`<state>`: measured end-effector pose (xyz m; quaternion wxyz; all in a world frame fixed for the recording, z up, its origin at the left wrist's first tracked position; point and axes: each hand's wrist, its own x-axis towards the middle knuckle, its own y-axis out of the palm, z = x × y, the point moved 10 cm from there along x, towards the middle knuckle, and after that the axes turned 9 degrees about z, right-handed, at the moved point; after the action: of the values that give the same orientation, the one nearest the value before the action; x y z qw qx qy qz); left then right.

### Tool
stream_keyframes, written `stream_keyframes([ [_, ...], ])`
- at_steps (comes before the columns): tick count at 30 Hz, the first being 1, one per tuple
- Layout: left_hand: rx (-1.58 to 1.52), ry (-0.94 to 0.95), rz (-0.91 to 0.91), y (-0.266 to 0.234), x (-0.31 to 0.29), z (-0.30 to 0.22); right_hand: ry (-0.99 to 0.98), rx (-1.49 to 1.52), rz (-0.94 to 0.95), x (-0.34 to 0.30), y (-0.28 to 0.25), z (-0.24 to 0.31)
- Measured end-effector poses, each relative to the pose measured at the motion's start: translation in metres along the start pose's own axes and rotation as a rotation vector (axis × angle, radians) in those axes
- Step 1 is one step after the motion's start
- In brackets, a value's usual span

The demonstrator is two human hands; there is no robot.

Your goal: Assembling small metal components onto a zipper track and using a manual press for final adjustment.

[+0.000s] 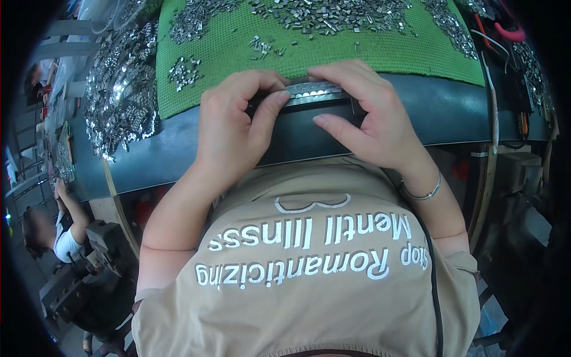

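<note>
A narrow dark metal bar carries a row of small shiny metal pieces along its top. It lies crosswise between my hands, at the near edge of the green mat. My left hand is closed on its left end, thumb pressed on the near side and fingers curled behind. Over the right part of the bar arches my right hand, its index finger along the far side. The right thumb points left and stays apart from the bar. My remaining right fingers are mostly hidden.
A green textured mat bears heaps of small metal pieces. Linked metal parts pile up left of it. Cables and tools lie at the right. Another person works at far left.
</note>
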<state>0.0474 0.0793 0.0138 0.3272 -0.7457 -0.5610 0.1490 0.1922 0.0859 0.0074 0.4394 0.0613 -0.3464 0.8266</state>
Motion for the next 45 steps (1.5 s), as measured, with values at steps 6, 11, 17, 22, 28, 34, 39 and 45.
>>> stream_keyframes([
  [6,0.285,0.281,-0.124,0.003,-0.011,-0.026,0.016,0.0,0.038,0.0,0.001,0.0],
  [11,0.158,0.152,-0.083,0.002,-0.005,-0.014,-0.016,0.008,-0.008,-0.002,-0.002,0.001],
  [17,0.214,0.176,-0.049,0.004,-0.008,-0.018,-0.024,-0.001,-0.008,-0.002,-0.002,0.002],
  [22,0.388,0.289,0.056,0.005,-0.015,-0.031,-0.019,0.038,-0.01,-0.002,-0.004,0.003],
  [28,0.532,0.027,0.061,-0.046,-0.025,0.005,0.107,0.04,0.106,-0.003,-0.034,-0.015],
  [34,0.347,-0.028,0.355,-0.021,-0.012,0.024,0.162,0.03,0.244,-0.007,-0.035,-0.022],
  [39,0.249,0.191,0.513,0.006,0.037,-0.028,0.627,0.395,0.095,-0.078,-0.066,-0.024],
  [45,0.021,0.721,0.635,0.112,0.111,-0.18,0.58,0.31,-0.707,-0.226,-0.161,0.064],
])
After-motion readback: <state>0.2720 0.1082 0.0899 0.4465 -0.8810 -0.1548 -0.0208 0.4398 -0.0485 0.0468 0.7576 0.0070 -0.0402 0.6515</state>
